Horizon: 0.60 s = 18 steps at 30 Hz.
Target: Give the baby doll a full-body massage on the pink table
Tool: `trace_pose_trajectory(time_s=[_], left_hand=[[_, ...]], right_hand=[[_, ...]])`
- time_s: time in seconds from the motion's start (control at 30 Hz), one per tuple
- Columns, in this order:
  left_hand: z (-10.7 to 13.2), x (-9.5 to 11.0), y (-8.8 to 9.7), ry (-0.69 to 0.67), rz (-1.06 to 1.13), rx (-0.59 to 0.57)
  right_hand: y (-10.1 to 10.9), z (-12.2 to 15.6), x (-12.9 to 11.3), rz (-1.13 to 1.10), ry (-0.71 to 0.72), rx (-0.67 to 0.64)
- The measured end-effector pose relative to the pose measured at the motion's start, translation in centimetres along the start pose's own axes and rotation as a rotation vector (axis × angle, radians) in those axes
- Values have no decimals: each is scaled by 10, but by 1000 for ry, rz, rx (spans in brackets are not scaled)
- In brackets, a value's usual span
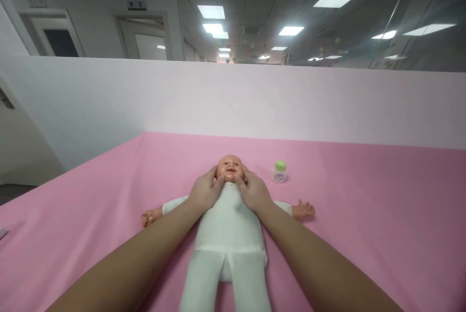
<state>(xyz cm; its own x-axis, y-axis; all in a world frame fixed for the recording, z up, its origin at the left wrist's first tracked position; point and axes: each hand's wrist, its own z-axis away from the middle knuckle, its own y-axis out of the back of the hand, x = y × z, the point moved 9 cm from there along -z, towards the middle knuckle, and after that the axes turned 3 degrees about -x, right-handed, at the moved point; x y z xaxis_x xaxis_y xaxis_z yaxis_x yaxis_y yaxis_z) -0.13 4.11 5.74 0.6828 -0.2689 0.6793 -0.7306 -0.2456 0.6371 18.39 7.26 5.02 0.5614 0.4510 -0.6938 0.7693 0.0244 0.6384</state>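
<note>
A baby doll [230,224] in a white cloth suit lies on its back, arms stretched out to both sides and head away from me. My left hand [207,188] cups the left side of the doll's head, its thumb near the chin. On the opposite side, my right hand [255,189] holds the head the same way, thumb by the jaw. Both palms rest near the doll's shoulders, and the fingertips behind the head are hidden. To the right of the head stands a small white bottle [279,172] with a green cap.
A pink sheet [364,215] covers the table under the doll. Behind it rises a white partition [255,103]. At the far left edge a small pale object [3,233] is partly cut off. A door [22,142] stands beyond the table's left side.
</note>
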Motion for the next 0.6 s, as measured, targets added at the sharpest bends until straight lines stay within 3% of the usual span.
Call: trace_pose_trajectory(time_s=[0.3,0.6], left_hand=[[1,4,-2,32,87,-34],[1,3,-1,28,17,-29]], right_hand=[[-4,4,3,72,-59,-3],[1,2,8,-37,-52,-42]])
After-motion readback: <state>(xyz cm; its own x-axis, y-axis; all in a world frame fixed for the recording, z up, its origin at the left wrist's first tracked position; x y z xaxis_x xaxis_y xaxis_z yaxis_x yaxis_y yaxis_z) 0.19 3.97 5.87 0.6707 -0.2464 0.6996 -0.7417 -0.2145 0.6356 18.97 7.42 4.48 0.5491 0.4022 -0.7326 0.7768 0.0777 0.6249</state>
